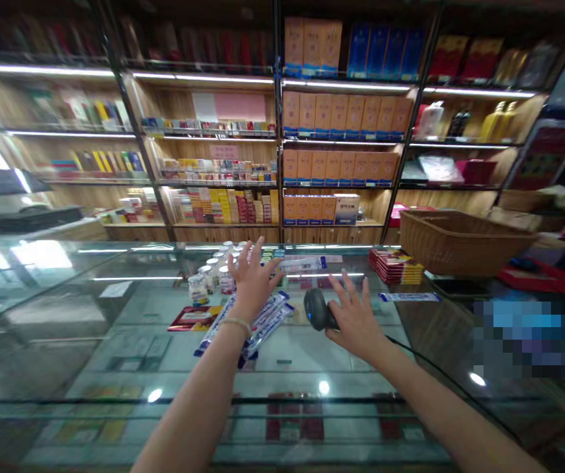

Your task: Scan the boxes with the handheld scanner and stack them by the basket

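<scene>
My left hand [253,282] is open with fingers spread, above the glass counter beside a cluster of small white-capped jars [208,277]. Long blue-and-white packets [270,322] lie in a loose pile beneath my left wrist. My right hand [354,318] has its fingers stretched apart over the handle of a black barcode scanner [315,309]. The scanner's head points left, and its handle is partly hidden by the hand. Behind the two hands lies another long blue-and-white packet [302,264]. A red-and-yellow packet [194,318] rests left of the pile.
To the right stand a stack of red-and-yellow packets [395,265] and a brown wicker basket [464,240]. A single long packet [409,297] lies before them. The scanner's black cable [452,381] trails toward the lower right. Stocked shelves [332,138] line the back wall.
</scene>
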Motion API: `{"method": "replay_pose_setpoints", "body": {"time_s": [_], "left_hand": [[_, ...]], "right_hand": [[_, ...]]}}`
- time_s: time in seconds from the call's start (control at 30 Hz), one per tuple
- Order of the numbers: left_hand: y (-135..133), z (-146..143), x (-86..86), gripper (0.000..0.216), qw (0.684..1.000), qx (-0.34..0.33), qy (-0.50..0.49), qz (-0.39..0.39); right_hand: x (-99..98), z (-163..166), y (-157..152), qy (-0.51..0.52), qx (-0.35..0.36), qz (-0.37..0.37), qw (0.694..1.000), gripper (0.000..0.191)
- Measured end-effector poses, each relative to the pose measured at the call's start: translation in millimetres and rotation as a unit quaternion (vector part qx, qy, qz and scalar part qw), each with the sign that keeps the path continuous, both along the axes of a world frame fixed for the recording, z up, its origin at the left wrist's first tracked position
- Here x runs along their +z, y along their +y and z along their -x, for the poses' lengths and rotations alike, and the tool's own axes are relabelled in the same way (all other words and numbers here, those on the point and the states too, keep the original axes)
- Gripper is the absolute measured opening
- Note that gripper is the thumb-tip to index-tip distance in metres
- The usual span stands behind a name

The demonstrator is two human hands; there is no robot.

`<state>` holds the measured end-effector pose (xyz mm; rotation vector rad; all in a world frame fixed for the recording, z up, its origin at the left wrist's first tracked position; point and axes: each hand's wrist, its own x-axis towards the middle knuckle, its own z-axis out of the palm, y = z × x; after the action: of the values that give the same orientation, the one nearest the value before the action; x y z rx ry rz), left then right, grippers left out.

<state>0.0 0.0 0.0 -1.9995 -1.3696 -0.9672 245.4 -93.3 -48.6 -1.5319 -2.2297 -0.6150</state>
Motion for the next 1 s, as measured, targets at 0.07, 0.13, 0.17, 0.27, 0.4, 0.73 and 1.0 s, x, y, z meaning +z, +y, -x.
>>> {"method": "replay_pose_setpoints", "body": {"time_s": [0.07, 0.13, 0.17, 0.27, 0.4, 0.73, 1.0], "left_hand": [[0, 0, -0.5, 0.027, 1.000, -0.006, -0.005, 0.000], [0, -1, -1.0, 0.026, 1.000, -0.012, -0.009, -0.001], [1, -1, -1.2, 0.026, 1.000, -0.015, -0.010, -0.003], [1, -1, -1.6, 0.027, 1.000, -0.018, -0.011, -0.007], [0, -2, -0.8, 0.028, 1.000, -0.024, -0.009, -0.004], [-3, -4, 2.8, 0.027, 0.999, -0.034, -0.004, 0.003], [-7, -8, 5.1, 0.027, 0.999, -0.040, 0.005, 0.011]], "right_hand": [[-1.7, 0, -1, -0.004, 0.006, -0.001, 1.000, 0.039], [-3.0, -1, -1, -0.004, 0.012, 0.002, 1.000, 0.038], [-3.4, -1, -2, -0.003, 0.016, 0.006, 1.000, 0.037], [-3.4, -3, -3, 0.007, 0.027, 0.022, 0.999, 0.035], [-1.5, -4, -7, 0.021, 0.042, 0.046, 0.998, 0.037], [16.3, -24, 2, 0.021, 0.059, 0.077, 0.995, 0.072], [55.7, -19, 40, 0.036, -0.019, -0.099, 0.994, 0.042]]}}
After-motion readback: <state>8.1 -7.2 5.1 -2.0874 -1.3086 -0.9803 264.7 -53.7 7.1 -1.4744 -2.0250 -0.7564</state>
